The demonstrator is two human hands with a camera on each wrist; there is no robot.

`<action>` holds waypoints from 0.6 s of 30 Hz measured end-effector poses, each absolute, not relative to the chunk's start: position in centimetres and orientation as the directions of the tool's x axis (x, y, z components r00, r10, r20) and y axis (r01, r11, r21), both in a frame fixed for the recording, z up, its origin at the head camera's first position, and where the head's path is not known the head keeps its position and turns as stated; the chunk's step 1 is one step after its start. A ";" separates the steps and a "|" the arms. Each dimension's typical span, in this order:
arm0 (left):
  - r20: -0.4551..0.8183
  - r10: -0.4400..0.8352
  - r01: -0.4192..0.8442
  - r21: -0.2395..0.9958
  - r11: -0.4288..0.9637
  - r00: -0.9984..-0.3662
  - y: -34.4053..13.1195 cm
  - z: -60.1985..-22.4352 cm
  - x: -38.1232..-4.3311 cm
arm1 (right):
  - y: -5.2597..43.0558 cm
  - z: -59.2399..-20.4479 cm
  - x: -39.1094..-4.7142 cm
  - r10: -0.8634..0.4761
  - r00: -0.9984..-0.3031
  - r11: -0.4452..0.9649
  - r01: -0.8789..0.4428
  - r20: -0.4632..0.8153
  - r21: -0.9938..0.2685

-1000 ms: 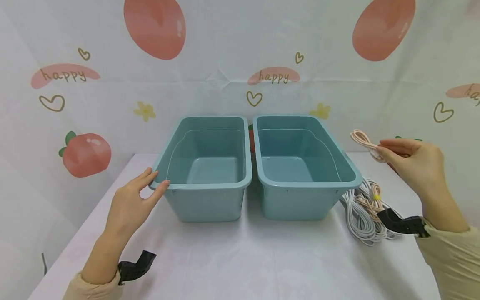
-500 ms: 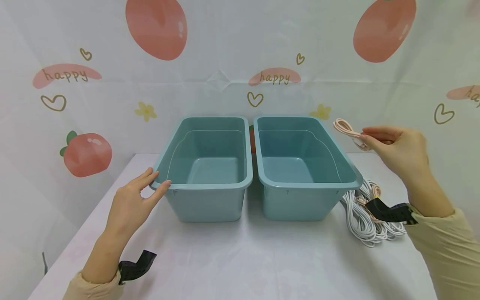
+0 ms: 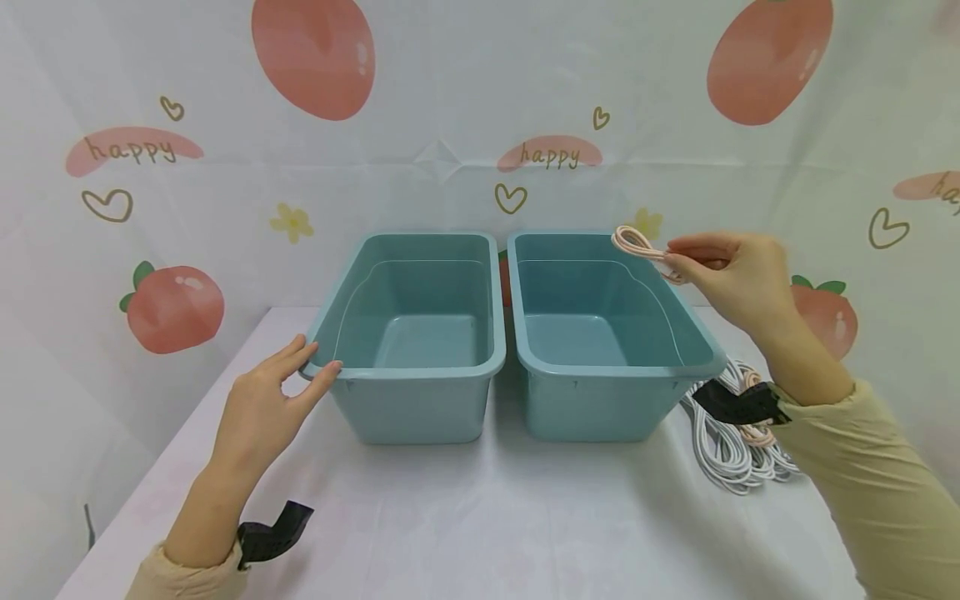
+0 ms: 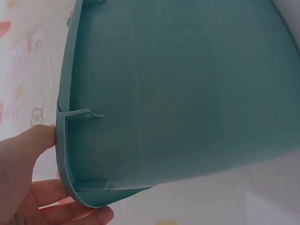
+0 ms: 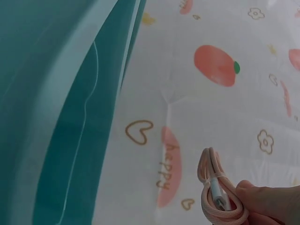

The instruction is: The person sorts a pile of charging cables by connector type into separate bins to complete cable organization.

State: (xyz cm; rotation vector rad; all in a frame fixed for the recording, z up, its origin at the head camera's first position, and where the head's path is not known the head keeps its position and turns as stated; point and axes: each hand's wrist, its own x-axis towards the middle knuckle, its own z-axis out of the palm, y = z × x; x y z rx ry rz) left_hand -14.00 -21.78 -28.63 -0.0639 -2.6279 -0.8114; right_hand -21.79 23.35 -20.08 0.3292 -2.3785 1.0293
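My right hand pinches a coiled pink charging cable between thumb and fingers, up at the right rim of the right blue-green plastic bin. In the right wrist view, a white plug shows within the coil. My left hand rests on the near left corner of the left bin, thumb and fingers spread along its rim. The left wrist view shows the thumb and fingertips against that rim. The visible insides of both bins hold nothing.
Beside the right bin lies a pile of coiled white and pink cables, partly hidden behind the right wrist's black strap. A white patterned backdrop stands behind the bins. A narrow gap separates the two bins on the white tabletop.
My right hand has moved left with the pink charging cable, from above the cable pile to the right bin's rim. The left hand and both bins have stayed in place.
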 end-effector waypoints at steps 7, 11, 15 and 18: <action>0.381 -0.074 0.155 0.535 0.830 -0.922 -21.7 -28.6 -14.0 | 21.2 -19.5 -22.2 -0.073 -0.824 0.676 -0.454 0.561 -0.580; 0.383 -0.077 0.154 0.536 0.830 -0.920 -21.7 -28.7 -14.0 | 19.9 -19.3 -22.6 -0.118 -0.807 0.680 -0.490 0.579 -0.545; 0.382 -0.078 0.152 0.537 0.830 -0.921 -21.7 -28.7 -13.9 | 18.7 -19.3 -23.1 -0.163 -0.784 0.678 -0.530 0.599 -0.510; 0.381 -0.077 0.152 0.537 0.830 -0.921 -21.7 -28.7 -13.9 | 17.8 -19.2 -23.5 -0.180 -0.776 0.692 -0.537 0.604 -0.483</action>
